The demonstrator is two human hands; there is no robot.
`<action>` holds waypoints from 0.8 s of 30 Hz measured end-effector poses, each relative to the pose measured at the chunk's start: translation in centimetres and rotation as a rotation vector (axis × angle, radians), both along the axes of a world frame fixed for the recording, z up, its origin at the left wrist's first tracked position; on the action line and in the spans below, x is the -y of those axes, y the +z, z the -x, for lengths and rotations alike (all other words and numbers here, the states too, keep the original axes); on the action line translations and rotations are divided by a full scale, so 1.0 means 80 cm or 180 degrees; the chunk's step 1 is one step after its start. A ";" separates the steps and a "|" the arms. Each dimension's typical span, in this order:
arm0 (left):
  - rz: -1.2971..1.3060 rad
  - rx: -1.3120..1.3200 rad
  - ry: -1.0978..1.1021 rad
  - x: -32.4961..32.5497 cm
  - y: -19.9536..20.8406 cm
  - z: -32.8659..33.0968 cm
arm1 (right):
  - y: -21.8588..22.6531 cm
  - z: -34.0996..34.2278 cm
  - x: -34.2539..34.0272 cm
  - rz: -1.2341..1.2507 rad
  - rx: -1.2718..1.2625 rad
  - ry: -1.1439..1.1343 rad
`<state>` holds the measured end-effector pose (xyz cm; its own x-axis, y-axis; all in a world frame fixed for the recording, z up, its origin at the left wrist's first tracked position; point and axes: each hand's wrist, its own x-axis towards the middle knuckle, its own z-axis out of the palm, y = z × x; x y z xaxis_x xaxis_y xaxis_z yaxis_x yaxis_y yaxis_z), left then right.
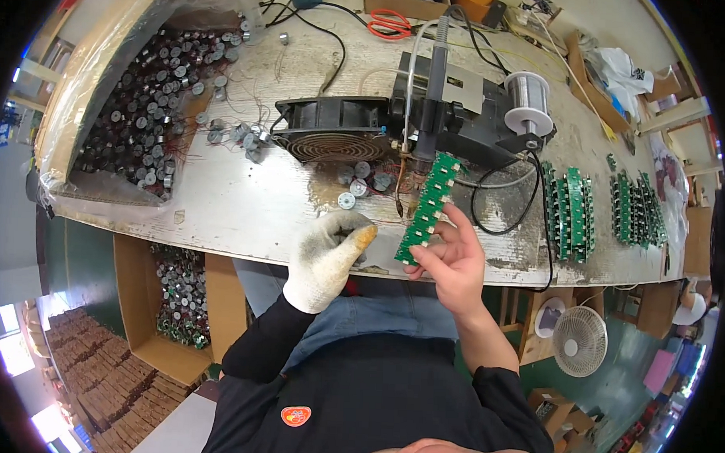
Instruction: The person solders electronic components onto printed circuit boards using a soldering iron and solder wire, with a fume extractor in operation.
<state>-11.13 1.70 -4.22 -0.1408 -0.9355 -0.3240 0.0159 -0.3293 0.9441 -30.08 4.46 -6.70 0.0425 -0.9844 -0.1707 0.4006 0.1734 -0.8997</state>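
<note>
Between the thumb and fingers of my bare right hand (457, 266) is a long green circuit board strip (428, 209) with small white parts along it. The strip leans, its far end close under the tip of the soldering machine (435, 93). My left hand (327, 257), in a white glove stained yellow at the thumb, is closed at the table's front edge. Its fingers are curled inward, so what they hold, if anything, is hidden. Just beyond it, several small round silver motors (347, 200) lie in front of a black square fan (334, 130).
A plastic-lined box (58, 136) full of motors stands at the left. The solder wire spool (528, 100) sits right of the machine. More green board strips (569, 214) stand in rows at the right. Below the table are a carton (132, 298) and a white fan (580, 341).
</note>
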 end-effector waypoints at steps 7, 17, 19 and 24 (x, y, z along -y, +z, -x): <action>-0.0043 -0.0090 -0.0099 -0.002 -0.008 0.020 | -0.001 -0.001 0.001 0.0090 0.0087 0.0015; -0.0260 -0.0321 -0.0146 0.008 -0.007 0.025 | 0.001 -0.001 0.006 0.0228 0.0172 -0.0038; -0.0345 -0.0458 -0.0131 0.011 -0.007 0.026 | 0.001 -0.001 0.007 0.0237 0.0174 -0.0037; -0.0204 -0.0277 -0.0181 0.017 -0.007 0.027 | 0.000 -0.001 0.011 0.0187 0.0208 -0.0065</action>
<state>-13.27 0.35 -4.75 -0.2233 -0.9030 -0.3670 0.0764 -0.3915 0.9170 -29.99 3.60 -6.72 0.0315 -0.9934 -0.1101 0.4617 0.1122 -0.8799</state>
